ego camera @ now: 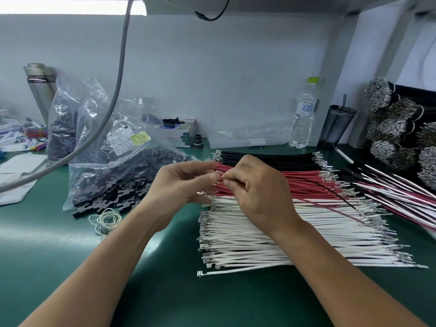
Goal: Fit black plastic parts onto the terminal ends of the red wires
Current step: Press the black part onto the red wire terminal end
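Note:
A layer of red wires (pixel 304 182) with metal terminals lies on the green mat, between black wires (pixel 271 158) behind and white wires (pixel 271 241) in front. My right hand (pixel 257 192) hovers over the left ends of the red wires and pinches a red wire between thumb and forefinger; that wire trails off to the right. My left hand (pixel 184 182) meets it fingertip to fingertip at the wire's terminal end, fingers curled; whether it holds a black part I cannot tell. Black plastic parts (pixel 111 197) spill from an open clear bag (pixel 122 161) at the left.
A second bag of black parts (pixel 63 119) stands behind. Rubber bands (pixel 106 220) lie by the spilled parts. A tissue box (pixel 179 133), a water bottle (pixel 304 114), a dark tumbler (pixel 337 123) line the back wall. Bundled wires (pixel 401 128) pile up right. A grey hose (pixel 118 74) hangs across.

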Demonstrator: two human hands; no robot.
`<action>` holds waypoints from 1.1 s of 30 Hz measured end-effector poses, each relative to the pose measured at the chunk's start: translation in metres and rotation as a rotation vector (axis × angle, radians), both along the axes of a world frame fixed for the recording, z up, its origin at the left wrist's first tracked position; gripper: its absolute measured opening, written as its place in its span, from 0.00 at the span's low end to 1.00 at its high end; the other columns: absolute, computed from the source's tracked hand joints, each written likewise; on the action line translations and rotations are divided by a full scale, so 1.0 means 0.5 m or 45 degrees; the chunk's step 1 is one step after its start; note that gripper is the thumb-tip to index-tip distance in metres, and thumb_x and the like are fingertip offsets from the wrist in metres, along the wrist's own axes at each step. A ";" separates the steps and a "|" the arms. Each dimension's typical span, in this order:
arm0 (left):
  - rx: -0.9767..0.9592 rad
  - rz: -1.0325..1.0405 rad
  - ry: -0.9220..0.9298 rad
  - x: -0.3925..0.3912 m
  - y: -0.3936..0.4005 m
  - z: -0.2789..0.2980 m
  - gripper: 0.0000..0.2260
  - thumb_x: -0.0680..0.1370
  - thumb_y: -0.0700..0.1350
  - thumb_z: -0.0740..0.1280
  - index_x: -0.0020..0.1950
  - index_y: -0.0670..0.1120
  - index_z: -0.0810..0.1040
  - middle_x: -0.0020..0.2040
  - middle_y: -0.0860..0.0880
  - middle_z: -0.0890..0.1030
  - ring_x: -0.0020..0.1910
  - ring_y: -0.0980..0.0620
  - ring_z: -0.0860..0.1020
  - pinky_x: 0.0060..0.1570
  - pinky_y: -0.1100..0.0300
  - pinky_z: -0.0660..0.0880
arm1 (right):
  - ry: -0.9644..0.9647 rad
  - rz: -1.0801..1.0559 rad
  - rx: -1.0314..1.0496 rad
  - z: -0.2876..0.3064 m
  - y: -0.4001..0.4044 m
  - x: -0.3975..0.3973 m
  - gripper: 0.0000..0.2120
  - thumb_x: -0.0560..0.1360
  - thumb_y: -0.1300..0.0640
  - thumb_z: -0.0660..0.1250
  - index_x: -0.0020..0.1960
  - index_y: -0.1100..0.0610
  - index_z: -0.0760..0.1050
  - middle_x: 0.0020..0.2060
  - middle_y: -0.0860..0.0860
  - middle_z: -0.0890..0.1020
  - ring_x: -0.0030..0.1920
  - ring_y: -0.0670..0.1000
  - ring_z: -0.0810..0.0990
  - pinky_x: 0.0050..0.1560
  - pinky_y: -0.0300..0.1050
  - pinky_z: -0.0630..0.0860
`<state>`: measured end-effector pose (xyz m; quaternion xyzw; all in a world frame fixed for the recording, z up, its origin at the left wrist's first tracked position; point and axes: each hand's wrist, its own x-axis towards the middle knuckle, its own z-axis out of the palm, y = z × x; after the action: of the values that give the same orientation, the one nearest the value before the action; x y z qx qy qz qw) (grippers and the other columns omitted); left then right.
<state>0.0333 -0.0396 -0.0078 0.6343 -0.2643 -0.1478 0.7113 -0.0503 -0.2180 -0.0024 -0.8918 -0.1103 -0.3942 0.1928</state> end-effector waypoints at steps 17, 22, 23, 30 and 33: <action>0.022 0.029 -0.059 -0.008 -0.004 -0.002 0.14 0.65 0.42 0.80 0.49 0.41 0.88 0.41 0.34 0.86 0.32 0.47 0.84 0.37 0.58 0.83 | 0.151 0.127 0.199 0.015 -0.020 -0.009 0.03 0.75 0.57 0.75 0.42 0.54 0.83 0.38 0.44 0.77 0.39 0.45 0.77 0.40 0.48 0.76; 0.082 0.005 -0.084 -0.011 -0.003 0.000 0.16 0.64 0.48 0.81 0.49 0.44 0.89 0.40 0.39 0.87 0.30 0.50 0.82 0.32 0.58 0.81 | -0.005 -0.110 -0.126 0.029 -0.018 -0.061 0.03 0.74 0.52 0.74 0.44 0.49 0.82 0.41 0.41 0.76 0.43 0.44 0.73 0.37 0.38 0.70; 0.086 0.018 -0.091 -0.010 -0.002 0.000 0.16 0.64 0.49 0.81 0.49 0.44 0.89 0.41 0.39 0.87 0.29 0.50 0.82 0.31 0.58 0.81 | -0.021 -0.079 -0.170 0.028 -0.012 -0.081 0.03 0.74 0.51 0.74 0.44 0.49 0.81 0.42 0.42 0.74 0.45 0.45 0.71 0.39 0.35 0.68; 0.034 0.073 -0.069 -0.005 -0.001 -0.005 0.12 0.66 0.43 0.81 0.49 0.45 0.89 0.40 0.39 0.86 0.31 0.50 0.82 0.30 0.61 0.79 | 0.466 0.261 -0.443 -0.028 0.031 -0.173 0.06 0.68 0.44 0.77 0.39 0.44 0.82 0.38 0.40 0.75 0.40 0.43 0.74 0.30 0.38 0.72; 0.024 0.088 -0.027 -0.005 -0.003 -0.005 0.13 0.65 0.41 0.81 0.49 0.44 0.89 0.40 0.36 0.86 0.32 0.48 0.84 0.31 0.61 0.80 | 0.496 0.249 -0.498 -0.024 0.037 -0.167 0.06 0.67 0.44 0.78 0.38 0.44 0.82 0.37 0.40 0.76 0.40 0.43 0.74 0.30 0.38 0.71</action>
<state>0.0309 -0.0409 -0.0103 0.6513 -0.2485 -0.1189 0.7071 -0.1340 -0.1993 -0.0147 -0.9560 -0.2306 -0.1664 0.0719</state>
